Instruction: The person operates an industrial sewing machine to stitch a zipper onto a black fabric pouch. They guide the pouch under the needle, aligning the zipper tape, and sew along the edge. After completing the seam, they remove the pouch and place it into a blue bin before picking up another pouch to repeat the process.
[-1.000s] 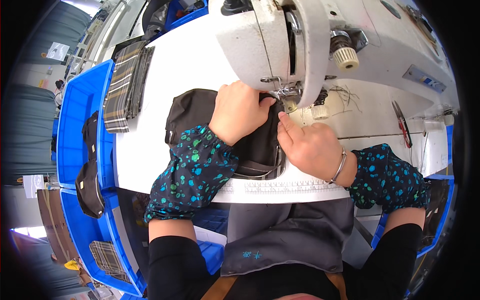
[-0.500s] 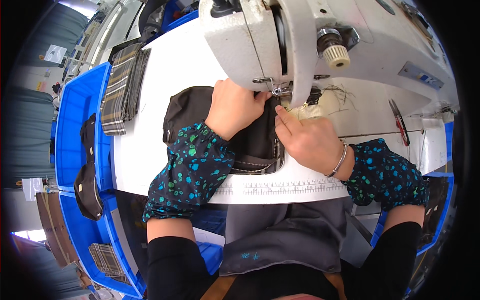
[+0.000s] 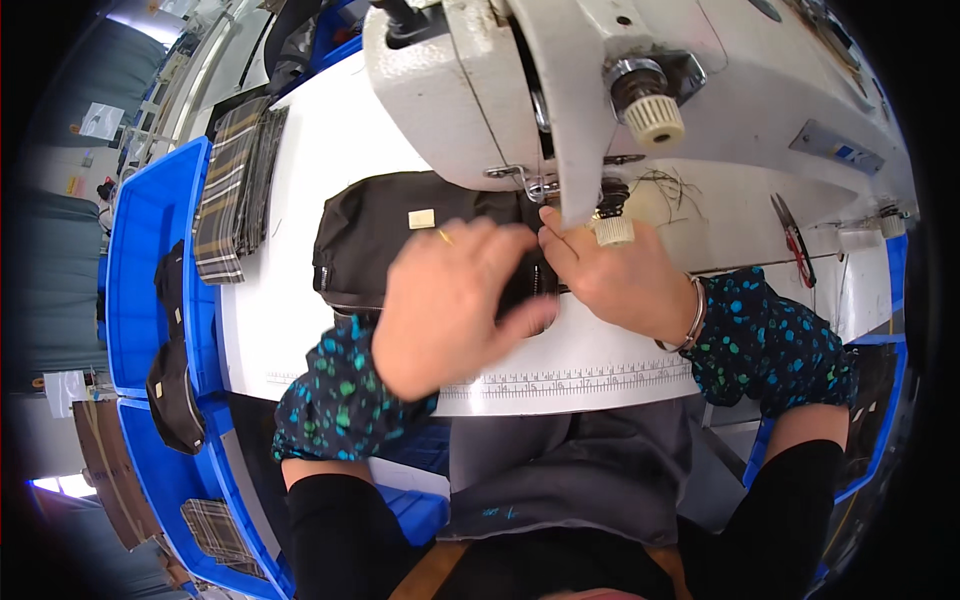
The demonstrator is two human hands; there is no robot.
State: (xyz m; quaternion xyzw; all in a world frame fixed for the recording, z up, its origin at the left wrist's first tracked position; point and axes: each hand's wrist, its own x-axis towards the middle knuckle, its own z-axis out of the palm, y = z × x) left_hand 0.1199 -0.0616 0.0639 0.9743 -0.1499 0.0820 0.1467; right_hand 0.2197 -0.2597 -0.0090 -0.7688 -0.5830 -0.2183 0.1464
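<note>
A black fabric bag (image 3: pixel 365 235) with a metal zipper and a small cream label lies on the white table, its right edge under the presser foot (image 3: pixel 541 190) of a white sewing machine (image 3: pixel 450 90). My left hand (image 3: pixel 440 305) is over the bag's near part, blurred, fingers spread and thumb apart, gripping nothing. At the bag's right edge, beside the foot, my right hand (image 3: pixel 620 280) has its fingers together on the fabric; its thumb is hidden. The needle cannot be made out.
Folded plaid cloth pieces (image 3: pixel 235 190) are stacked at the table's left edge. Blue bins (image 3: pixel 150 340) beyond hold black and plaid pieces. Red-and-black thread snips (image 3: pixel 795 240) lie at right, near loose threads (image 3: pixel 668 185). A ruler strip (image 3: pixel 590 382) runs along the near edge.
My left hand has moved back from the presser foot toward me and opened, uncovering the cream label. My right hand stays at the bag's edge. The whole view has shifted slightly.
</note>
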